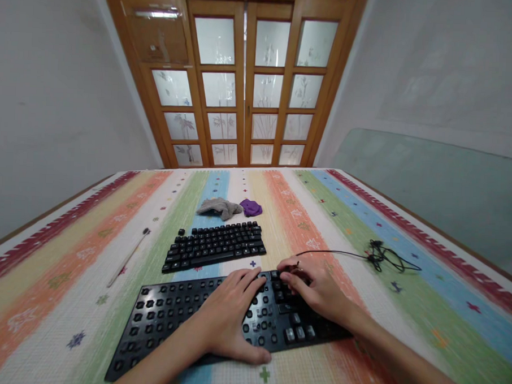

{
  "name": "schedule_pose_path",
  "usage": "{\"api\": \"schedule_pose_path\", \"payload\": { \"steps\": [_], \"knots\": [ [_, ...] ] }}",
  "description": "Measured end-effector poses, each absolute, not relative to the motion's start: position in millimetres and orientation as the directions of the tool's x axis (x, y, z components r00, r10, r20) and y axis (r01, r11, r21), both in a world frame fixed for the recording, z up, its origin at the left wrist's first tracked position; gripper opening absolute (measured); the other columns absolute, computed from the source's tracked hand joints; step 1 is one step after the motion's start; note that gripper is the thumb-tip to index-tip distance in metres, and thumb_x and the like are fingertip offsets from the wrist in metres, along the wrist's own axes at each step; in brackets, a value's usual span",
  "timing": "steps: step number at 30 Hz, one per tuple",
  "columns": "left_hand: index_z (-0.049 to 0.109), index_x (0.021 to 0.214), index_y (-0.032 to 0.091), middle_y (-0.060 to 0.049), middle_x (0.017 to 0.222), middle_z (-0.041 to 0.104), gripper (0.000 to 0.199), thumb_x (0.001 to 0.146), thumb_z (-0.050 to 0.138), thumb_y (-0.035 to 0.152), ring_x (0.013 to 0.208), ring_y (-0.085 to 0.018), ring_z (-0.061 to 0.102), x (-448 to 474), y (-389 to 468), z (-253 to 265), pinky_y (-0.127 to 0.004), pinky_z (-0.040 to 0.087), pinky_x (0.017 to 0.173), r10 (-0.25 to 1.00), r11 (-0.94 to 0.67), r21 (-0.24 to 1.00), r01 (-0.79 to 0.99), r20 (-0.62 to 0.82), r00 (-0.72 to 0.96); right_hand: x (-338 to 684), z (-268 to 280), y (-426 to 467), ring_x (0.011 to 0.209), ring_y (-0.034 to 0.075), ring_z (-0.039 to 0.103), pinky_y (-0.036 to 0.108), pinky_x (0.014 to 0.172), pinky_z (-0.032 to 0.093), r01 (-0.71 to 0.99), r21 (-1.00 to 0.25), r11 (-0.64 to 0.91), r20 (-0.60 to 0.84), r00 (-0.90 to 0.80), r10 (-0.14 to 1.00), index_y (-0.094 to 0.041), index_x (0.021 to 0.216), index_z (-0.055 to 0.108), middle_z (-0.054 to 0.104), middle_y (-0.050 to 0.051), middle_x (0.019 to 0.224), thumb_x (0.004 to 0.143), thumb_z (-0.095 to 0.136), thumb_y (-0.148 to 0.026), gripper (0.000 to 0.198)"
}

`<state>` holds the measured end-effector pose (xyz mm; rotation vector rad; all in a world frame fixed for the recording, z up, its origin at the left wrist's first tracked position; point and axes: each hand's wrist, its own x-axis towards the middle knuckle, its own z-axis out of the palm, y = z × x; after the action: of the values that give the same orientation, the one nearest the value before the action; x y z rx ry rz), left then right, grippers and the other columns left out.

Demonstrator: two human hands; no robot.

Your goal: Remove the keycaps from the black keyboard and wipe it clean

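A black keyboard [157, 315] lies tilted across the near part of the table. Its left part shows bare key sockets, while black keycaps [299, 332] sit on its right end. My left hand [227, 315] rests across the middle, fingers stretched toward the far edge and thumb spread near the front edge. Over the upper right keys, my right hand [313, 285] has its thumb and fingers closed together. A small dark piece shows by its fingers, too hidden to name. Beyond the keyboard, loose black keycaps [215, 244] stand grouped in keyboard rows.
Behind the keycaps lie a grey cloth [219, 207] and a purple cloth [251, 207]. A thin stick with a dark tip [130, 254] is at the left. The black cable [378, 257] is bundled at the right. A striped cloth [76, 314] covers the table.
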<state>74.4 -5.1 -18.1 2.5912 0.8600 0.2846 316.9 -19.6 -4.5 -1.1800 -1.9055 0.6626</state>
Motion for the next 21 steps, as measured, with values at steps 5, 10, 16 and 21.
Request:
{"api": "schedule_pose_path", "payload": {
  "steps": [5, 10, 16, 21],
  "knots": [
    [0.038, 0.146, 0.016, -0.019, 0.153, 0.036, 0.115, 0.051, 0.080, 0.065, 0.138, -0.043, 0.034, 74, -5, -18, -0.060, 0.032, 0.113, 0.610, -0.737, 0.425, 0.525, 0.083, 0.788, 316, -1, -20, 0.086, 0.020, 0.067, 0.031, 0.078, 0.051, 0.507, -0.727, 0.462, 0.349, -0.306, 0.886, -0.020, 0.100, 0.068, 0.073, 0.006, 0.094, 0.095, 0.055, -0.034, 0.020],
    [0.041, 0.144, 0.015, -0.019, 0.155, 0.033, 0.111, 0.053, 0.077, 0.069, 0.139, -0.042, 0.033, 74, -5, -16, -0.059, 0.031, 0.114, 0.608, -0.734, 0.424, 0.531, 0.061, 0.791, 323, -4, -10, 0.072, 0.018, 0.065, 0.030, 0.068, 0.051, 0.484, -0.812, 0.325, 0.267, -0.187, 0.945, -0.017, 0.093, 0.068, 0.073, 0.008, 0.093, 0.093, 0.054, -0.040, 0.027],
    [0.042, 0.143, 0.010, -0.021, 0.155, 0.031, 0.112, 0.055, 0.075, 0.071, 0.140, -0.043, 0.032, 75, -5, -14, -0.059, 0.029, 0.115, 0.610, -0.725, 0.421, 0.546, 0.025, 0.792, 323, -2, -5, 0.069, 0.017, 0.061, 0.030, 0.066, 0.049, 0.426, -0.852, 0.302, 0.246, -0.183, 0.952, -0.018, 0.074, 0.063, 0.070, 0.008, 0.087, 0.093, 0.054, -0.046, 0.035],
    [0.041, 0.144, 0.016, -0.019, 0.155, 0.032, 0.111, 0.053, 0.077, 0.070, 0.139, -0.042, 0.033, 74, -5, -16, -0.060, 0.031, 0.113, 0.598, -0.742, 0.433, 0.511, 0.086, 0.797, 320, -1, -7, 0.068, 0.018, 0.060, 0.031, 0.066, 0.048, 0.450, -0.834, 0.319, 0.274, -0.164, 0.948, -0.018, 0.085, 0.065, 0.068, 0.006, 0.082, 0.093, 0.052, -0.049, 0.035]
  ]
}}
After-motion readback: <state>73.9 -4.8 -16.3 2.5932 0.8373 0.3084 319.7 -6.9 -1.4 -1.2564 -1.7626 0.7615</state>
